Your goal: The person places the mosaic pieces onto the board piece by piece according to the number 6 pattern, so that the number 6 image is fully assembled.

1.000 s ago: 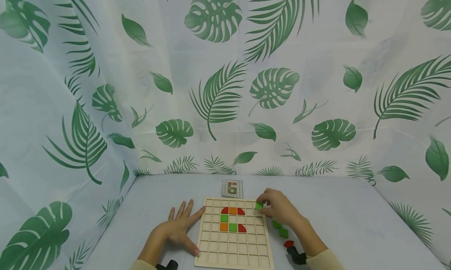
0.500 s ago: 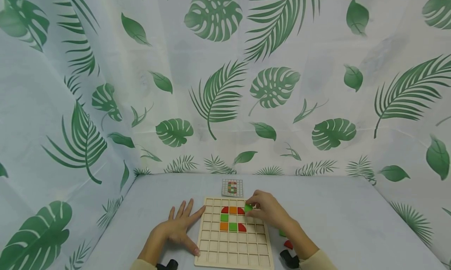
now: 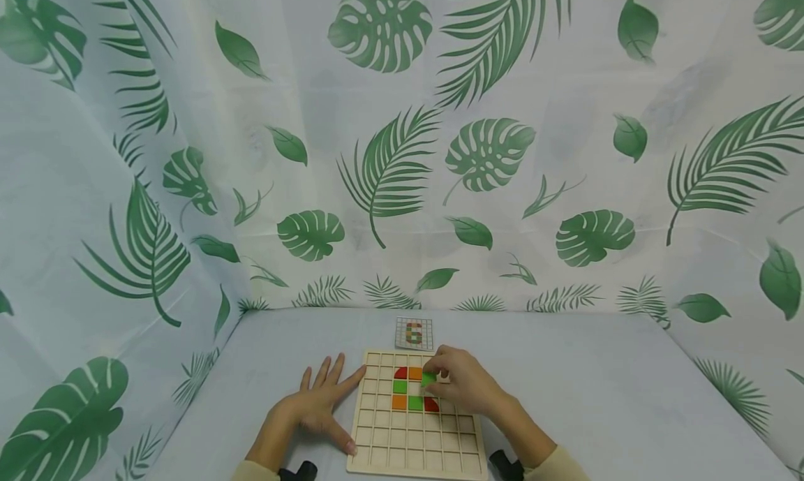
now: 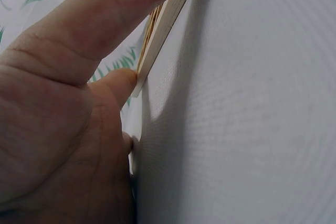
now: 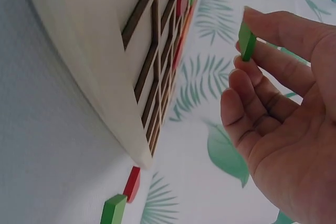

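Observation:
A wooden grid board (image 3: 414, 440) lies on the table. In its cells sit a red quarter-round tile (image 3: 400, 373), an orange square tile (image 3: 415, 373) and several other red, green and orange tiles. My right hand (image 3: 467, 383) pinches a green square tile (image 5: 247, 41) between thumb and fingertips, held over the upper middle cells; it hides part of the top row. My left hand (image 3: 314, 405) is spread at the board's left side, thumb and forefinger touching the edge. The left wrist view shows that hand against the board's side.
Behind the board lies a small card (image 3: 414, 334) printed with a coloured grid figure. Beside the board, in the right wrist view, a loose red piece (image 5: 132, 184) and a loose green tile (image 5: 114, 210) lie on the table. A leaf-print cloth (image 3: 402, 188) hangs behind.
My right hand has carried the green tile leftward from the board's upper right corner to the upper middle cells. The left hand has stayed in place.

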`<state>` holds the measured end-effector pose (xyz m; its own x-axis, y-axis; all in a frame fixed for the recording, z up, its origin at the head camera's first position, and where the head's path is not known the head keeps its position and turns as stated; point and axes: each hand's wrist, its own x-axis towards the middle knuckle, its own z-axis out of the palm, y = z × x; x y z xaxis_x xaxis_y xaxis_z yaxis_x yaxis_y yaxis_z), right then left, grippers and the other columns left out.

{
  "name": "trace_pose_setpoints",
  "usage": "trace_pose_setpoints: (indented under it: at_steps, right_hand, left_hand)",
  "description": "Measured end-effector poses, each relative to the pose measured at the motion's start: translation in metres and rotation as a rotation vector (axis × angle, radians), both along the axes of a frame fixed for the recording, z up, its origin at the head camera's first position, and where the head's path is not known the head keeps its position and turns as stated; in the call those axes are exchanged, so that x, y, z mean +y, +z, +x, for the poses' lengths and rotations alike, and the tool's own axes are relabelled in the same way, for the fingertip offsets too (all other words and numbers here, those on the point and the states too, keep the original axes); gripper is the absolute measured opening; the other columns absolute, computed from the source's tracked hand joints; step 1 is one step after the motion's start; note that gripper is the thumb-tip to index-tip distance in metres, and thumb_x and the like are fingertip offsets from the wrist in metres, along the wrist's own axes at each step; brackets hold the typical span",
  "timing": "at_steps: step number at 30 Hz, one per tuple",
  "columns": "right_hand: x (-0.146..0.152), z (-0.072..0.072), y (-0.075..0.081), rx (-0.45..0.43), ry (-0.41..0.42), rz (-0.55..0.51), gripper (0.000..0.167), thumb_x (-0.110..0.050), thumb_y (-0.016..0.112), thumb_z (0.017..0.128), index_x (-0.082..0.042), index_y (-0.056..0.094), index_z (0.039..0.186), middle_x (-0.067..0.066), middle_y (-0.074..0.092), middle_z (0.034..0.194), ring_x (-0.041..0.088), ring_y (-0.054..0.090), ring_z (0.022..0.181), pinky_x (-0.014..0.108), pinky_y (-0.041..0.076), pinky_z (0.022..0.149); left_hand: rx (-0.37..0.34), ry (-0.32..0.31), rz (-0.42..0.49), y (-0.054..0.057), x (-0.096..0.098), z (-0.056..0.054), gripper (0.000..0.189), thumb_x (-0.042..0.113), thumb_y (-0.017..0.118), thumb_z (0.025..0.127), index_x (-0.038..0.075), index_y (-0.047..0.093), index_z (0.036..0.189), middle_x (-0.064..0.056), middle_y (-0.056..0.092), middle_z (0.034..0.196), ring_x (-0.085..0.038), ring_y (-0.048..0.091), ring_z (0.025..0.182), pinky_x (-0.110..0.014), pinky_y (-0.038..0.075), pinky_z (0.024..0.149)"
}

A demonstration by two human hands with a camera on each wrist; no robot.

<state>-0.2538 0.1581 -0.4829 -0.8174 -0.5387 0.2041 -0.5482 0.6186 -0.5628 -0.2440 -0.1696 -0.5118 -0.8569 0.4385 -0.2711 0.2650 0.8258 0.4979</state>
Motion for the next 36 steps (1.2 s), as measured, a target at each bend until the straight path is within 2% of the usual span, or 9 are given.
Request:
trace_pose_setpoints:
  at_steps: [10, 15, 22, 29, 36]
  right_hand:
    - [-0.014, 0.003, 0.002, 0.018, 0.018, 0.017, 0.019, -0.012, 0.082, 0.087, -0.008, 0.079, 0.105, -0.004, 0.071, 0.101, 0.016, 0.065, 0.089, 0.026, 0.055, 0.074]
    - [-0.022, 0.006, 0.003, 0.022, 0.012, 0.059, 0.018, -0.018, 0.084, 0.086, -0.012, 0.080, 0.103, -0.006, 0.073, 0.099, 0.013, 0.065, 0.090, 0.030, 0.057, 0.079]
    - [-0.033, 0.009, 0.003, 0.012, 0.022, 0.097, 0.018, -0.025, 0.089, 0.083, -0.017, 0.081, 0.097, -0.013, 0.071, 0.089, 0.005, 0.063, 0.081, 0.023, 0.054, 0.071]
    - [-0.040, 0.012, 0.002, 0.025, 0.080, 0.117, 0.019, -0.026, 0.092, 0.079, -0.017, 0.081, 0.092, -0.012, 0.072, 0.086, 0.004, 0.062, 0.079, 0.021, 0.052, 0.069]
    - [-0.045, 0.014, 0.001, 0.001, 0.083, 0.146, 0.019, -0.026, 0.093, 0.078, -0.018, 0.080, 0.090, -0.014, 0.071, 0.084, 0.000, 0.059, 0.076, 0.020, 0.050, 0.067]
  left_hand:
    - [0.006, -0.001, -0.004, 0.000, 0.000, 0.000, 0.137, 0.064, 0.096, 0.054, 0.035, 0.023, 0.166, -0.021, -0.004, 0.175, -0.047, -0.012, 0.160, -0.076, -0.009, 0.121]
    - [0.005, -0.009, -0.001, 0.000, -0.001, 0.000, 0.137, 0.064, 0.096, 0.055, 0.034, 0.023, 0.166, -0.022, -0.004, 0.175, -0.047, -0.012, 0.160, -0.076, -0.009, 0.121]
    - [0.000, -0.017, 0.002, 0.000, -0.002, 0.000, 0.137, 0.065, 0.095, 0.056, 0.034, 0.021, 0.167, -0.022, -0.005, 0.175, -0.047, -0.013, 0.160, -0.076, -0.010, 0.120]
    - [0.002, -0.010, -0.004, -0.001, -0.002, -0.001, 0.137, 0.065, 0.095, 0.055, 0.034, 0.022, 0.167, -0.022, -0.005, 0.175, -0.047, -0.013, 0.160, -0.076, -0.010, 0.120]
    - [-0.001, -0.010, -0.008, 0.000, -0.001, 0.000, 0.137, 0.064, 0.096, 0.055, 0.034, 0.021, 0.167, -0.022, -0.006, 0.175, -0.047, -0.014, 0.160, -0.076, -0.010, 0.120]
